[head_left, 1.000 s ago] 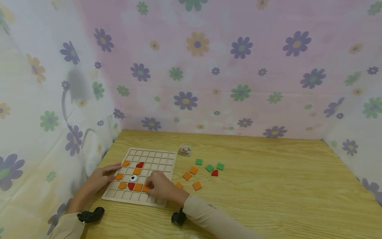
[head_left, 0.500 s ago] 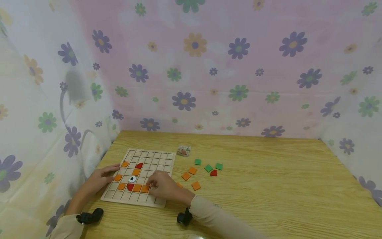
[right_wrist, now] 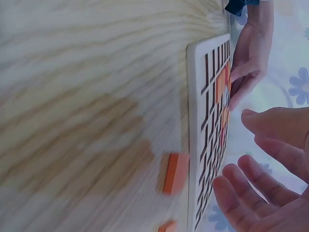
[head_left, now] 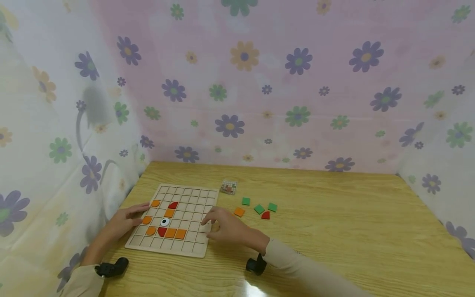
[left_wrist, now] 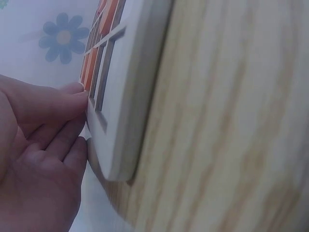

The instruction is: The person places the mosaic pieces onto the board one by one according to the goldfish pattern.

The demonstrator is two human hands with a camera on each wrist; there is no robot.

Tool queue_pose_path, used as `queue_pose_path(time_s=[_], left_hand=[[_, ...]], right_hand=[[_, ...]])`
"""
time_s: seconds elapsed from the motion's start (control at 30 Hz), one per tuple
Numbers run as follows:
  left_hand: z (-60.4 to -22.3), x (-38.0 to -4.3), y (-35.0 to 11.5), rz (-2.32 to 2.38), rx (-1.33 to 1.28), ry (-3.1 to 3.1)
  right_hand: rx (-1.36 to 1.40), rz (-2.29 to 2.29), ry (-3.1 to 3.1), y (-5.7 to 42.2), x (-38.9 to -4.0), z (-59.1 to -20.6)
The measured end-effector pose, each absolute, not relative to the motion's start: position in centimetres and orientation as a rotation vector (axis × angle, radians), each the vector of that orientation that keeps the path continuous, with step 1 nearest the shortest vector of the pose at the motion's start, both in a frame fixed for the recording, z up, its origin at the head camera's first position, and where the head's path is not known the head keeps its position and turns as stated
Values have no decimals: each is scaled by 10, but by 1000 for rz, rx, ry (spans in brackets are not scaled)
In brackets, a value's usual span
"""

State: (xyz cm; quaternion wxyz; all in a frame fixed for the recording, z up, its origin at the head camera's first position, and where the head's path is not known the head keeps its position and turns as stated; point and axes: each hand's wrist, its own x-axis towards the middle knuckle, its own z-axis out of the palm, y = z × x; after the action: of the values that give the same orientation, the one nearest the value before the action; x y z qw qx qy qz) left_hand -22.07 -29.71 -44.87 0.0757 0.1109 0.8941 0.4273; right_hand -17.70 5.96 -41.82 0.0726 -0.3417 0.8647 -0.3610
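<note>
The grid board (head_left: 193,206) is laid flat near the table's (head_left: 334,218) left side, its left edge touched by the left hand's (head_left: 120,222) loosely extended fingers. By its right edge, the right hand (head_left: 231,229) is held with fingers parted. Open surface is left beyond the loose tiles (head_left: 259,209). The board's far edge is set roughly parallel to the table's; its longer axis cannot be judged.

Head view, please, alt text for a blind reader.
A person's left hand touches a wooden gridded board holding orange pieces, red pieces and an eye disc; the empty right hand is at the board's right edge. Loose tiles lie on the table.
</note>
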Motion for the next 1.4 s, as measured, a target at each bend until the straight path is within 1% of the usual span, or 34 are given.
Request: queue_pose_path(time_s=[0.2, 0.6, 0.8, 1.1, 1.4], left_hand=[[-451, -223, -298, 1265, 325, 2688], [-450, -222, -296, 1241, 342, 2693], [-449, -221, -294, 1249, 343, 2699], [-454, -221, -296, 1254, 325, 2687], [-450, -220, -296, 1266, 335, 2680]], right_hand=[[-1011, -1072, 2615, 86, -176, -420], [-1076, -1005, 2704, 139, -171, -430], [-1029, -976, 2716, 161, -167, -440], [-966, -1103, 2635, 167, -166, -447], [-935, -1222, 2626, 165, -167, -453]])
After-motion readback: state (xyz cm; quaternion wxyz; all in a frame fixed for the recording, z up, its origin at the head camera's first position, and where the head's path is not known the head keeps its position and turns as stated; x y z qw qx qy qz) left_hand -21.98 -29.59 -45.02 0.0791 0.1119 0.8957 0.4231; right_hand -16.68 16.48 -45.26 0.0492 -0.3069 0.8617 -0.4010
